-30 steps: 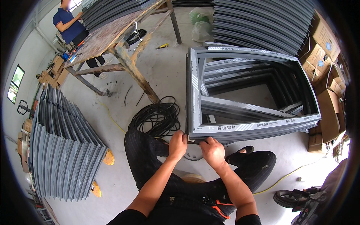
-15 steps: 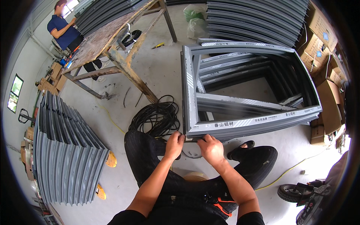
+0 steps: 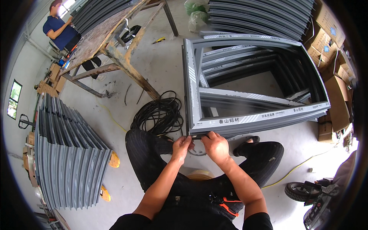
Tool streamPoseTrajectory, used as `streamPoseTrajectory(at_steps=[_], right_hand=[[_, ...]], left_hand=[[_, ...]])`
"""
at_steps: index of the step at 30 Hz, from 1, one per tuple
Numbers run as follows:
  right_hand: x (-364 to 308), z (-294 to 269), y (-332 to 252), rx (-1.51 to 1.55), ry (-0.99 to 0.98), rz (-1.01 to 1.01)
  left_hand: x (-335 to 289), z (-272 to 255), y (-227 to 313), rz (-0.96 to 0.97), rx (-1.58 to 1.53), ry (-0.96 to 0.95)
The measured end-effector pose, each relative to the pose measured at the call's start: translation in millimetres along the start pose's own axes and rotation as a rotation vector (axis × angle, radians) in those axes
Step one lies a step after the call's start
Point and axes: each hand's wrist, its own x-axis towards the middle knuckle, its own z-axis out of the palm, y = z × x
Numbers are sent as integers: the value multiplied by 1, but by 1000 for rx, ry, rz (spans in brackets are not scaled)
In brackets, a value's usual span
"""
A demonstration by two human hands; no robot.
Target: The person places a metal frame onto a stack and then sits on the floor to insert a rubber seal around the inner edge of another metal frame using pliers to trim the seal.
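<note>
Just in front of my knees lies a stack of grey metal window frames (image 3: 245, 119), its near left corner between my hands. My left hand (image 3: 181, 148) is closed, thumb and fingers pinched at that corner, where a small dark piece shows at the fingertips. Curled against the near edge, a little to the right, is my right hand (image 3: 216, 147). What either hand grips is too small or hidden to name. Orange-handled pliers (image 3: 229, 207) rest at my lap.
A coil of black cable (image 3: 157, 115) lies left of the frames. Beyond it stands a rusty worktable (image 3: 90, 48) with a person (image 3: 61, 28) beside it. More stacked frames (image 3: 71, 168) stand at left; cardboard boxes (image 3: 337, 99) and a small wheeled vehicle (image 3: 316, 195) are at right.
Both hands have shifted slightly up against the frame corner. The left hand's fingers have turned more under the edge. The view has moved slightly.
</note>
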Motion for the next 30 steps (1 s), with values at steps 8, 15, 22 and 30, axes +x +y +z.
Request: streamPoseTrajectory(at_steps=[8,15,22,30], right_hand=[[1,-4,1,-15,-87,32],[-33,-61,28,-376,-222,169],[-100,-246,162,-580,331,616],[7,-223,200,-523,176,311]], left_hand=[[5,20,-16,-134,-457,-188],[-1,26,-13,-130,-384,-58],[-4,28,-15,-145,-446,-69],[-7,41,-16,-162,-525,-152]])
